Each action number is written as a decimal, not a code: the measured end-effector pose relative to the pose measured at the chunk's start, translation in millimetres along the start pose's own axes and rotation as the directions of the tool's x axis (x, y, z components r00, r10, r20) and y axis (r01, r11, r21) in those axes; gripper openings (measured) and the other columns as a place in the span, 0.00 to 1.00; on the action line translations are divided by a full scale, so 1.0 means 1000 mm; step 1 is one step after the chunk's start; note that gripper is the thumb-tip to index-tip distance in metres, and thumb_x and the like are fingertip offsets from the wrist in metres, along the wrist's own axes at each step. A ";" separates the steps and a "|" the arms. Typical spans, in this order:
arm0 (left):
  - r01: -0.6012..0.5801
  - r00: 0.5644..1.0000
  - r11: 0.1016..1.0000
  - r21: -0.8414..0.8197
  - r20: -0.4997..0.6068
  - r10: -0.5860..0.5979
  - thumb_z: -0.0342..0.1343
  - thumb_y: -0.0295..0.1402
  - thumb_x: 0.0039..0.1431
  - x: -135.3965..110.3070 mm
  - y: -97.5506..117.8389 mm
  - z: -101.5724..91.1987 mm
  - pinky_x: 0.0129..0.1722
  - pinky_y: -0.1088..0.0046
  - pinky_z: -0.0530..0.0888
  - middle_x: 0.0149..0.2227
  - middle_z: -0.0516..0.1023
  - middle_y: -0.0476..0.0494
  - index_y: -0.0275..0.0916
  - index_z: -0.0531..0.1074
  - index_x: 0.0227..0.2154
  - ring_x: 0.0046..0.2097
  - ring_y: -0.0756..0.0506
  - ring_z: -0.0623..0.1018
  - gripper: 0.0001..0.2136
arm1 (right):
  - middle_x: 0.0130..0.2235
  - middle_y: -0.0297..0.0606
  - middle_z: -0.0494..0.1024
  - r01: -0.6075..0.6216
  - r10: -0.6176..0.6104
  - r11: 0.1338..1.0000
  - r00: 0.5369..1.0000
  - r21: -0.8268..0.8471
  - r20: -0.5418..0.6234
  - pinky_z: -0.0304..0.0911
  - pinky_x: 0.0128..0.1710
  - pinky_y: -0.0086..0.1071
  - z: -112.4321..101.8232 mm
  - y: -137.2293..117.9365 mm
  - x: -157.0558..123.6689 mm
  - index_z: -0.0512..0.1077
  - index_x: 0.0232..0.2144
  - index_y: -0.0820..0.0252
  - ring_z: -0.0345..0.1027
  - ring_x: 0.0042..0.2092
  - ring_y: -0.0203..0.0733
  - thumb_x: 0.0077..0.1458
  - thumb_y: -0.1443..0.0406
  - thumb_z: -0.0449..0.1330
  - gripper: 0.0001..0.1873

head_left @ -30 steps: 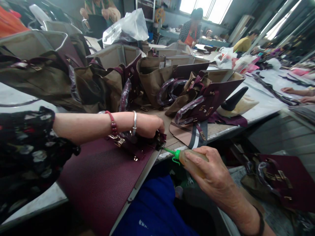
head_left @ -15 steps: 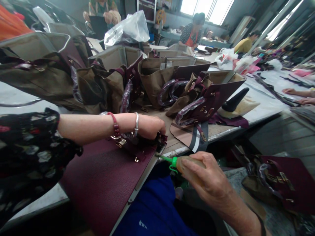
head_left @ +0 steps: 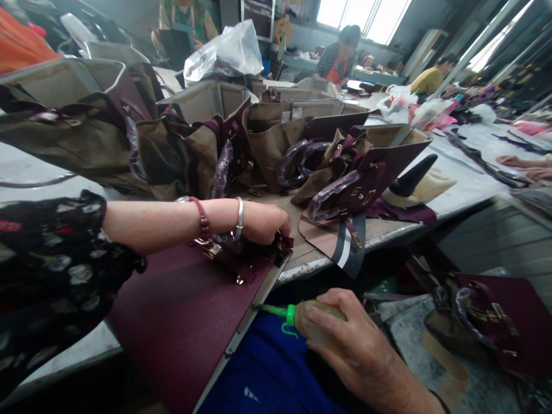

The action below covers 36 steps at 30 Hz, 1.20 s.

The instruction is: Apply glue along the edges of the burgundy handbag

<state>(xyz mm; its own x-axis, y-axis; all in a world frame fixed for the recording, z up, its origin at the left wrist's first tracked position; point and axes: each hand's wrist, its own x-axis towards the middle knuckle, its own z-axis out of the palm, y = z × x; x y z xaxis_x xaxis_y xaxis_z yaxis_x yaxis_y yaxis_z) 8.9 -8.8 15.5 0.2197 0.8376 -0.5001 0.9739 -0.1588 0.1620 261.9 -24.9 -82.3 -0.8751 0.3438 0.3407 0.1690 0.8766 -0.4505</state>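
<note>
My right hand (head_left: 362, 351) is wrapped round a squeeze bottle (head_left: 308, 321) of amber liquid with a green nozzle. The nozzle's tip meets the pale edge strip of a burgundy handbag (head_left: 181, 322), which lies tilted from the table edge over my lap. At the bag's far corner, my left hand (head_left: 265, 223) is closed on its gathered dark part; the fingertips are mostly hidden. Gold-coloured fittings and a strap lie on the bag below my left wrist.
Several unfinished burgundy and brown bags (head_left: 276, 135) stand across the table. A black-handled tool (head_left: 413, 177) rests on a pale block at the right. Another burgundy bag (head_left: 509, 322) sits low on the right. Co-workers (head_left: 338, 60) are at the back.
My right hand has moved the bottle down and to the left, its nozzle following the bag's edge strip toward me. My left hand stays in place.
</note>
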 end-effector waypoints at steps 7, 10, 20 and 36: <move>-0.013 1.000 1.000 -0.009 0.006 0.013 0.52 0.20 0.51 -0.001 0.000 0.000 0.30 0.80 0.63 0.34 0.78 0.48 0.40 0.76 0.42 0.32 0.51 0.72 0.17 | 0.44 0.44 0.62 -0.061 0.048 0.995 0.988 -0.081 -0.149 0.67 0.43 0.44 0.003 0.014 -0.002 0.63 0.51 0.57 0.60 0.45 0.47 0.58 0.71 0.57 0.18; -0.019 1.000 1.000 0.012 -0.003 0.019 0.52 0.20 0.50 -0.001 -0.002 0.001 0.29 0.79 0.63 0.34 0.78 0.48 0.42 0.76 0.42 0.32 0.50 0.72 0.17 | 0.44 0.43 0.62 -0.022 0.023 0.999 0.999 0.027 -0.027 0.69 0.42 0.40 0.010 -0.003 -0.005 0.62 0.51 0.56 0.60 0.45 0.46 0.56 0.74 0.56 0.20; -0.029 0.999 0.998 0.057 -0.016 0.030 0.51 0.20 0.50 -0.002 -0.001 0.001 0.33 0.78 0.65 0.36 0.77 0.45 0.40 0.75 0.43 0.35 0.49 0.72 0.18 | 0.44 0.45 0.61 -0.046 0.043 0.998 0.995 -0.031 -0.088 0.69 0.41 0.43 0.013 -0.003 -0.010 0.62 0.51 0.58 0.60 0.44 0.48 0.56 0.74 0.57 0.21; -0.019 0.993 0.997 0.072 -0.117 0.027 0.51 0.20 0.48 -0.020 -0.003 -0.009 0.30 0.76 0.63 0.31 0.76 0.47 0.39 0.76 0.39 0.30 0.50 0.70 0.17 | 0.44 0.41 0.62 -0.087 0.078 0.988 0.994 0.127 0.073 0.69 0.42 0.40 0.020 -0.030 -0.016 0.61 0.51 0.53 0.61 0.45 0.46 0.50 0.77 0.59 0.28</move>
<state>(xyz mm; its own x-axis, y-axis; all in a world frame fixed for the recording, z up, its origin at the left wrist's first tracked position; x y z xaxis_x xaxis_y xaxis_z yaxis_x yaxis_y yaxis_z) 1.0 -20.3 32.0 0.2381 0.8882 -0.3929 0.9711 -0.2118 0.1097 261.5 -63.4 -91.1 -0.8898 0.3860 0.2434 0.1856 0.7934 -0.5798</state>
